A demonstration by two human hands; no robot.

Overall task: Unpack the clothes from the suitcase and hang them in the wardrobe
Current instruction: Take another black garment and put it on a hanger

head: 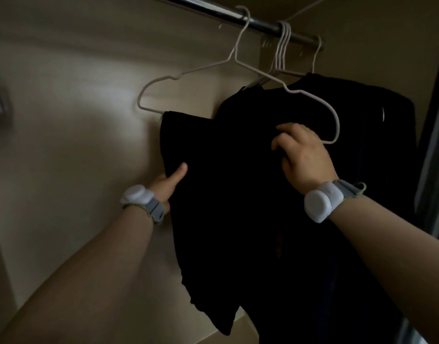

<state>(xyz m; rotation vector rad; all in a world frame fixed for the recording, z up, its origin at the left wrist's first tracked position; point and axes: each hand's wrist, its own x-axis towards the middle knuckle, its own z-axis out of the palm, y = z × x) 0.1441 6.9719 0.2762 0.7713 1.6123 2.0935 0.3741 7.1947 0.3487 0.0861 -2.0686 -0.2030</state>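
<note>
Two bare forearms reach up and forward from the bottom corners, each with a white puck on a grey band: the left band [136,197] and the right band [321,202]. The left hand [167,186] pinches the left edge of a black garment [226,182]. Its thumb lies flat on the front of the cloth, and its fingers are hidden behind it. The right hand [304,155] is higher and further right, its fingers curled into the cloth near the garment's top, just beside the right end of a white wire hanger [206,67]. The garment is folded over this hanger's bottom bar and hangs down between the two arms, its lower edge uneven and reaching almost to the bottom of the view. The hanger's left shoulder and part of its bar stand bare to the left of the cloth, and its hook is over the rod [260,24]. Further right along the rod a tight bunch of spare hangers [281,45] hangs together. Dark clothes [375,115] hang beyond them, close behind the right hand and touching the garment's right side; the folds are too dark to tell apart. The rod runs slantwise across the top of the wardrobe. Behind everything is the pale wall [64,108], dimly lit, with a brighter patch near the hanger's left end.
</note>
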